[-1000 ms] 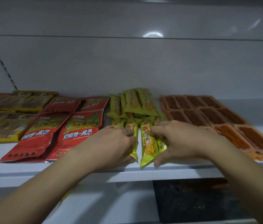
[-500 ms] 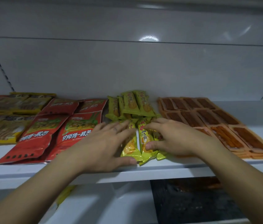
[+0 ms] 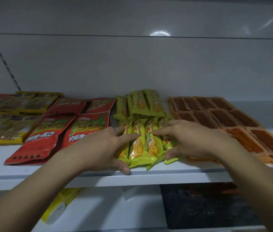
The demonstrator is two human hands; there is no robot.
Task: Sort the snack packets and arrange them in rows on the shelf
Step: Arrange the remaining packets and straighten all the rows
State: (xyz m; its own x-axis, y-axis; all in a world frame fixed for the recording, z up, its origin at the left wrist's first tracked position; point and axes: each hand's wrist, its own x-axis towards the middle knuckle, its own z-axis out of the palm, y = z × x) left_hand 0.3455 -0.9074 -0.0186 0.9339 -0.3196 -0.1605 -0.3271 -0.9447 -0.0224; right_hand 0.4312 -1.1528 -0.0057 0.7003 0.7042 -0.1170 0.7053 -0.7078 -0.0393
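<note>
Head view: on the white shelf (image 3: 132, 174) the green-yellow snack packets (image 3: 139, 148) lie in a front row near its edge, with more of them piled behind (image 3: 140, 104). They bear red Chinese characters, too blurred to read. The red packets (image 3: 48, 131) to their left carry large white characters, perhaps 一根芯. Orange packets (image 3: 233, 114) lie in rows on the right. The left hand (image 3: 102, 148) lays spread, straight fingers (image 3: 129, 136) on the row's left side; the right hand (image 3: 191, 139) brackets the right side, fingers apart. Compared with half a second ago, the hands have drawn apart and the front packets lie more evenly side by side
</note>
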